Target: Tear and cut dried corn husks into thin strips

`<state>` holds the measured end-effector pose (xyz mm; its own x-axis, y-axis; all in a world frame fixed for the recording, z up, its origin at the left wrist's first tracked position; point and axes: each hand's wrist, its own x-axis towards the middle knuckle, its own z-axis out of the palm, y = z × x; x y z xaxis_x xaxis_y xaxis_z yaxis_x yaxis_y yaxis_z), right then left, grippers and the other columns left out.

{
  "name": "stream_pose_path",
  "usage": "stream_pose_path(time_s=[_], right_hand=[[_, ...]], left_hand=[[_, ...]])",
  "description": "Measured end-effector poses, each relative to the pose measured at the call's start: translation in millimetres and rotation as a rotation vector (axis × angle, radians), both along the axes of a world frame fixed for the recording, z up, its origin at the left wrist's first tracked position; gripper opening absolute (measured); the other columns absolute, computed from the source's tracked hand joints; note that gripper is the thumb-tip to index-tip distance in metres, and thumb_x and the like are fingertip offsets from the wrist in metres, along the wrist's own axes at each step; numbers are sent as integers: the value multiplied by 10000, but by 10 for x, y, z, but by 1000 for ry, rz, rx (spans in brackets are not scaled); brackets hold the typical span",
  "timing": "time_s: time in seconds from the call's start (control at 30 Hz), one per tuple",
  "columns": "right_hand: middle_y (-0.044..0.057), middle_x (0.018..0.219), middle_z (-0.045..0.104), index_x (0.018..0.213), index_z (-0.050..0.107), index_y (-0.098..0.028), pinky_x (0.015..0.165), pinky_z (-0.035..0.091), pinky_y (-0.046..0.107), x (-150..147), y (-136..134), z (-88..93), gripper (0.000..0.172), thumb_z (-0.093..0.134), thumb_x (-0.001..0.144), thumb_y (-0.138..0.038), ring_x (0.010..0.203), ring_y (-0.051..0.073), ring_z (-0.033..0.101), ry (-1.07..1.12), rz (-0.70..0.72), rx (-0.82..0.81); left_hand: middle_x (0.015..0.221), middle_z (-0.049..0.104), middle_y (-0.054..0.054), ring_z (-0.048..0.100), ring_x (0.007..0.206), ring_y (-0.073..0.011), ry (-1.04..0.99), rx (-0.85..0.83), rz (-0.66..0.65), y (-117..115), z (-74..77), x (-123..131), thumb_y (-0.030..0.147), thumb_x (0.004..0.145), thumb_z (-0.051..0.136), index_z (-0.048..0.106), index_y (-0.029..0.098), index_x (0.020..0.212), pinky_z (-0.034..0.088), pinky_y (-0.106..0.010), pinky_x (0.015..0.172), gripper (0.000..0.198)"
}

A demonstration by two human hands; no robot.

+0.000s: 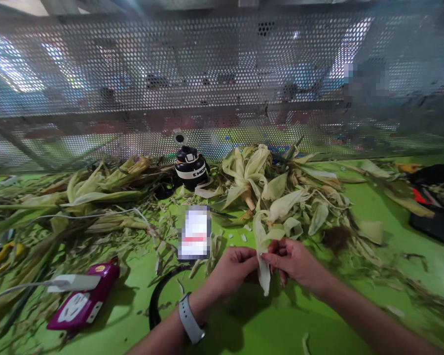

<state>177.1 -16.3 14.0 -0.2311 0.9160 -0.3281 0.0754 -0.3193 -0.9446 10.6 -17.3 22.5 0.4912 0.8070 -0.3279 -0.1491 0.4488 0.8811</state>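
Note:
My left hand (232, 268) and my right hand (295, 261) meet over the green table (266, 325), both pinched on one pale corn husk leaf (262, 246). The leaf rises between my fingertips and its lower end hangs down below them. A grey watch sits on my left wrist. Piles of torn corn husks (281, 192) lie just behind my hands.
A phone (194, 231) lies ahead of my left hand, a black bottle (191, 167) behind it. A purple device (85, 301) with a white cable sits at left, yellow-handled scissors (2, 256) at far left, black items (434, 207) at right. A perforated metal screen (222, 88) closes the back.

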Motion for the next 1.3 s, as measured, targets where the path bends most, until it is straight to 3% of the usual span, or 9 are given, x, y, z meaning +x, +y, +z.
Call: stream_pose_path(time_s=[0.4, 0.53, 0.63, 0.8, 0.93, 1.03, 1.17, 1.23, 1.3], right_hand=[[-57, 566, 534, 661, 528, -172, 368, 356, 181, 19, 11, 93, 430, 780, 587, -512, 412, 54, 429, -114, 18, 68], [-50, 590, 536, 691, 538, -175, 397, 366, 196, 28, 12, 85, 425, 756, 609, -530, 443, 70, 443, -113, 43, 79], [-47, 609, 531, 710, 536, -182, 430, 374, 208, 5, 0, 90, 443, 776, 573, -529, 495, 87, 457, -104, -18, 85], [-49, 634, 559, 772, 569, -199, 495, 384, 207, -4, -36, 33, 413, 816, 560, -454, 590, 110, 502, 38, -47, -5], [-84, 518, 480, 741, 586, -171, 403, 267, 182, 129, 57, 11, 358, 813, 600, -410, 411, 39, 344, 176, -137, -71], [-110, 434, 367, 727, 599, -165, 373, 222, 178, 341, 221, 113, 330, 770, 637, -433, 357, 31, 263, 231, -256, 29], [-57, 585, 497, 931, 611, -192, 415, 328, 207, 649, 400, 245, 348, 663, 696, -443, 437, 82, 406, 51, -520, 314], [4, 749, 601, 975, 626, -197, 583, 457, 266, 741, 435, 228, 293, 623, 731, -360, 638, 146, 559, -287, -411, 522], [78, 1003, 638, 970, 660, -195, 833, 460, 383, 773, 443, 161, 260, 609, 725, -265, 955, 239, 582, -650, -203, 707]], left_hand=[[636, 670, -37, 571, 555, -111, -42, 23, -93, -2, -30, -29, 434, 674, 725, 736, 136, 743, 472, -241, 639, 306], [710, 683, -43, 604, 632, -149, -62, -21, -35, -11, -50, -52, 387, 711, 674, 733, 160, 774, 494, -286, 682, 243], [650, 646, -21, 560, 585, -122, -37, 24, -23, -5, -65, -53, 381, 702, 691, 724, 157, 731, 471, -261, 645, 229], [628, 644, -21, 514, 548, -90, 38, 134, -128, 6, -69, -70, 363, 692, 710, 730, 134, 698, 410, -223, 595, 230], [659, 698, -53, 583, 560, -119, 59, 59, -301, -25, -43, -114, 286, 683, 711, 738, 127, 694, 444, -240, 595, 162], [705, 729, -87, 653, 606, -163, -16, -44, -367, -38, -12, -141, 243, 687, 699, 740, 109, 741, 492, -266, 611, 151], [641, 724, -77, 653, 534, -148, -221, -156, -218, 7, 18, -157, 216, 662, 707, 719, 103, 691, 499, -230, 536, 117], [633, 722, -61, 648, 528, -129, -327, -191, -74, 48, 17, -164, 205, 651, 724, 710, 116, 696, 499, -207, 541, 101], [646, 723, -49, 656, 559, -125, -403, -224, 48, 85, 2, -174, 183, 650, 731, 699, 127, 704, 505, -197, 563, 84]])
